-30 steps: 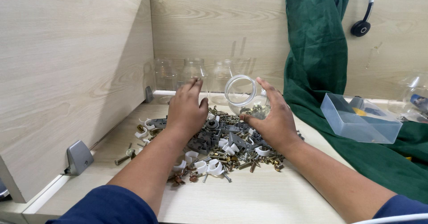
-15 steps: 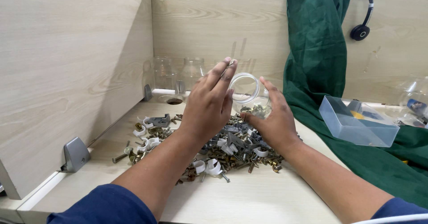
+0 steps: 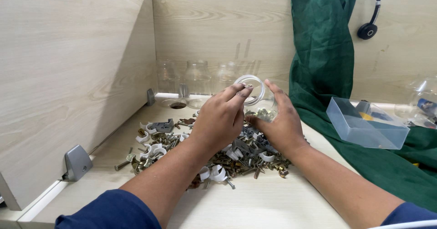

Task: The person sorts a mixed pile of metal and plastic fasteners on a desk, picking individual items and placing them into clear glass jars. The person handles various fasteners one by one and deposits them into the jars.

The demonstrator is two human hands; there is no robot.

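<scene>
Now | right hand grips tilted clear jar | left hand pinches small piece at its mouth, above hardware pile

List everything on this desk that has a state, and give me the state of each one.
Held jar: tilted, lidless, a few small metal pieces inside.
Right hand: wrapped around the held jar.
Left hand: fingertips pinched at the jar's mouth.
Three back jars: upright, look empty.
Hardware pile: loose, mixed screws and white clips.
Plastic box: open, on the green cloth.
Headphones: hanging on the partition.
</scene>
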